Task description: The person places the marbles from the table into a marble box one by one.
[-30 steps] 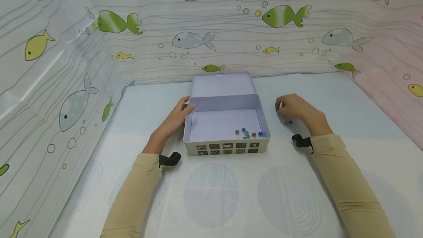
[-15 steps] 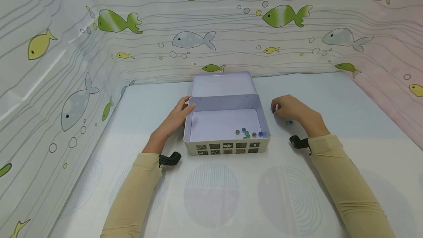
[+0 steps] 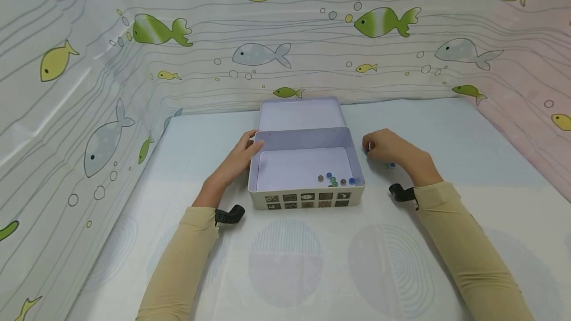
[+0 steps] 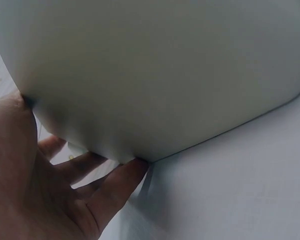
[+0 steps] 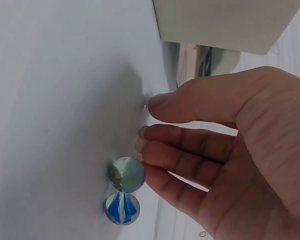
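An open lidded box (image 3: 303, 167) stands mid-table, with several blue, green and brown glass marbles (image 3: 333, 181) near its front right corner inside. My left hand (image 3: 241, 155) grips the box's left wall, thumb over the rim and fingers outside; in the left wrist view the fingertips (image 4: 134, 165) touch the wall's lower edge. Right of the box, my right hand (image 3: 392, 148) is low over the table, its fingertips around a blue marble (image 3: 368, 151), mostly hidden behind the thumb. By the fingers in the right wrist view lie a greenish marble (image 5: 127, 174) and a blue-and-clear marble (image 5: 122, 208).
The box's lid (image 3: 301, 114) is folded back towards the wall. A fish-patterned sheet (image 3: 312, 38) covers the walls behind and to the sides. The pale tablecloth (image 3: 285, 271) extends in front of the box. A black camera (image 3: 229, 214) sits at the left wrist, another (image 3: 401, 192) at the right.
My right hand has moved a little left towards the box, the blue marble moving with its fingertips. The left hand, the box and the marbles inside stay in place.
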Tool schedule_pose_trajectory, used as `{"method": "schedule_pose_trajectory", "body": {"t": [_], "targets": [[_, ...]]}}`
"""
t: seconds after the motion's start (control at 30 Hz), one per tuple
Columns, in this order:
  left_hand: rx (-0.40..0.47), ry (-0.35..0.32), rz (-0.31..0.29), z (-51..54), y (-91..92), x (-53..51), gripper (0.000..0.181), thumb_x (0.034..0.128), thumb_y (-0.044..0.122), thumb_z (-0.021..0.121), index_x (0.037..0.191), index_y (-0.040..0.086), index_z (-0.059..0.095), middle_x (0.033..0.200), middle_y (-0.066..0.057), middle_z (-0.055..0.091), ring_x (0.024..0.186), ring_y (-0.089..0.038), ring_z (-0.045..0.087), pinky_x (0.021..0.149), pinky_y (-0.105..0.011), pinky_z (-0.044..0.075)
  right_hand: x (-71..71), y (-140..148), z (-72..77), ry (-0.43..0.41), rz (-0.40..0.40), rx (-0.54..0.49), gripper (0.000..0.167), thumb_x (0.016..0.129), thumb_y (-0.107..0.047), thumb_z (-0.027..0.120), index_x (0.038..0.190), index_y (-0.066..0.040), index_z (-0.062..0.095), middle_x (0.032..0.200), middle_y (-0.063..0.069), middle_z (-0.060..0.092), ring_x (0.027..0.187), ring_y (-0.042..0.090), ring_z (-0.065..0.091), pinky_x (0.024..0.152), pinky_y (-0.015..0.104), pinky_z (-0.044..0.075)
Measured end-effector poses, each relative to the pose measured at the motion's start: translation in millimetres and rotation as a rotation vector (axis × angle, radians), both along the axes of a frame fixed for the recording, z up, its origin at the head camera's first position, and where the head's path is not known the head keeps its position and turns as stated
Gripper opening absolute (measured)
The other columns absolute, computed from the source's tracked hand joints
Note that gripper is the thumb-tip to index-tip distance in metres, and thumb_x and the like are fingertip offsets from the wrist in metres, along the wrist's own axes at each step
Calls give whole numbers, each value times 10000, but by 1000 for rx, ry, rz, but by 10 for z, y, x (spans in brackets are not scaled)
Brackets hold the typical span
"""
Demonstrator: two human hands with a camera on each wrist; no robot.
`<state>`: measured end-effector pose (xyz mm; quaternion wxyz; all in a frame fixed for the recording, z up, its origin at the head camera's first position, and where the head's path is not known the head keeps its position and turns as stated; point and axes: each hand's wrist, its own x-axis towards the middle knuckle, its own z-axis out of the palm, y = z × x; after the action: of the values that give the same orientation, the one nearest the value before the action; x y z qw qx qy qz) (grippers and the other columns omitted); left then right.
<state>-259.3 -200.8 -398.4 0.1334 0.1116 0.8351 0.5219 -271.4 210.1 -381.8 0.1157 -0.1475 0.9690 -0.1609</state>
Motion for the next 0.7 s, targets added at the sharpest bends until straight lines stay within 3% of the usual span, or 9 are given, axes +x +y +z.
{"method": "schedule_pose_trajectory", "body": {"t": [0.33, 0.47, 0.57, 0.7], "targets": [[4, -21, -5, 12, 7, -21, 645, 1040, 518, 402, 1580, 282, 141, 1611, -137, 274, 1475, -371, 309, 1113, -624, 350, 40, -17, 128, 64, 11, -82, 250, 848, 7, 560, 1058, -32, 690, 1028, 147, 682, 888, 271, 577, 775, 431, 519], [-2, -40, -4, 85, 34, 11, 627, 1057, 458, 399, 1586, 251, 132, 1614, -160, 262, 1476, -386, 303, 1110, -625, 355, 57, -19, 212, 95, 17, -121, 242, 865, 1, 574, 1074, -27, 692, 1029, 143, 687, 894, 273, 586, 771, 432, 521], [-6, -31, 0, 82, 34, 14, 625, 1054, 472, 401, 1582, 262, 140, 1610, -151, 269, 1476, -377, 307, 1113, -623, 352, 92, -33, 289, 108, 24, -151, 225, 879, -8, 585, 1077, -33, 688, 1023, 132, 687, 895, 265, 594, 766, 419, 518], [-1, -7, 3, 0, 10, -23, 648, 1034, 532, 411, 1575, 286, 153, 1604, -128, 286, 1469, -361, 322, 1105, -620, 364, 153, -85, 385, 130, 42, -190, 197, 896, -16, 592, 1060, -60, 691, 1005, 110, 687, 883, 245, 596, 760, 398, 509]]}}
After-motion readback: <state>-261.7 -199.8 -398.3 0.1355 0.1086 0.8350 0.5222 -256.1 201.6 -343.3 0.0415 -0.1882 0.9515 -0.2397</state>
